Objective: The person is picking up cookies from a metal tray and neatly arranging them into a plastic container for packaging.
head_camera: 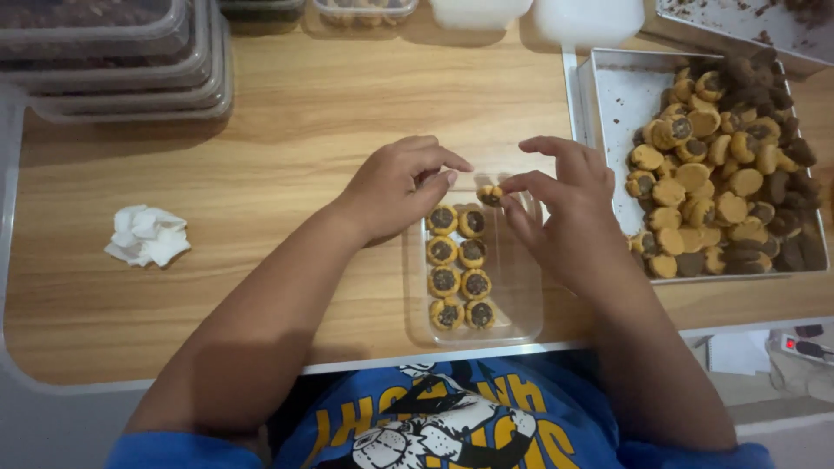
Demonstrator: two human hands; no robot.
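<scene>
In the clear rectangular plastic box on the wooden desk, two rows of cookies lie. My right hand pinches a small round chocolate-centred cookie above its far end; left hand fingers curl together, empty. I should lower it gently, chocolate upward.

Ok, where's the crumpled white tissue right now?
The crumpled tissue lies on the wooden table, left of the left hand and below the stacked plastic containers.

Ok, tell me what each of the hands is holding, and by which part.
The right hand pinches a small round chocolate-centred cookie by its edge, over the clear plastic container. The left hand holds nothing that shows.
</scene>
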